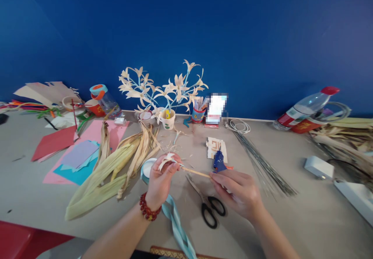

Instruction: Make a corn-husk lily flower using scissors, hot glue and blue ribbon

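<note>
Between its thumb and fingers, my left hand [163, 175] pinches a pale husk flower [166, 161]. My right hand [237, 191] is closed on the near end of a thin wooden stick [196, 172], whose other end reaches the flower. Black-handled scissors [205, 204] lie partly open on the table below the stick. Just beyond my right hand, a blue glue gun [219, 161] rests on a patterned white piece [212, 147]. A roll of light blue tape [145, 169] sits behind my left wrist, and a blue strip [177, 228] hangs toward the front edge.
White husk flowers [177, 86] stand in a cup [168, 119] at the back. Corn husks [101, 189] and coloured papers [75, 156] lie left. Thin wires [266, 165], a tilted bottle [305, 109], a white adapter [319, 167] and a power strip [354, 200] are on the right.
</note>
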Action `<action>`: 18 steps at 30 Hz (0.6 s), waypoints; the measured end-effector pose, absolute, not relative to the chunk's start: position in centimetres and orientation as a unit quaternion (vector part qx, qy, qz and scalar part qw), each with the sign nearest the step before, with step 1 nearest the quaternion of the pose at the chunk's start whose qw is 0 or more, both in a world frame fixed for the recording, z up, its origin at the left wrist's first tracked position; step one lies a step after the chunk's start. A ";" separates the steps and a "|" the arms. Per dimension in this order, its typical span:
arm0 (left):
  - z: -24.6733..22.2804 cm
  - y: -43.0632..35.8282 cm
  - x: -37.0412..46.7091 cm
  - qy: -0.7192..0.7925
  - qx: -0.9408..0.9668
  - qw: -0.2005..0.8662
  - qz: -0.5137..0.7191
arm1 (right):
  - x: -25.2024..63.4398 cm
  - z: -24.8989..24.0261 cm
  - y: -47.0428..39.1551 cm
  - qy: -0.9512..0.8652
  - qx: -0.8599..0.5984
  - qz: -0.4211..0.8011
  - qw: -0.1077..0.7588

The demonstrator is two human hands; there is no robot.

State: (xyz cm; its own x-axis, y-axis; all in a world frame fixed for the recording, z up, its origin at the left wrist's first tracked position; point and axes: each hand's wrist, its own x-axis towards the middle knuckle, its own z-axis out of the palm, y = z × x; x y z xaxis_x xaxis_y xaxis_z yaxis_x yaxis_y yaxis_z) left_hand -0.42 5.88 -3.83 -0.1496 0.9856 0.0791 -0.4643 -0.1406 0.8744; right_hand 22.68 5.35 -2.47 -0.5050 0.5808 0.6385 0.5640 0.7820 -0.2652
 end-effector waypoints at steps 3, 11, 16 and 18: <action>-3.8 5.9 -0.4 0.362 0.357 0.545 0.667 | 22.7 -2.5 5.3 -0.868 -0.333 0.013 0.367; -3.8 5.9 -0.4 0.373 0.350 0.548 0.662 | 22.6 -2.4 5.4 -0.863 -0.334 0.035 0.376; -3.9 5.9 -0.4 0.374 0.353 0.547 0.661 | 22.7 -2.6 5.4 -0.864 -0.335 0.046 0.374; -3.8 6.0 -0.4 0.371 0.355 0.545 0.662 | 22.7 -2.7 5.4 -0.863 -0.337 0.048 0.373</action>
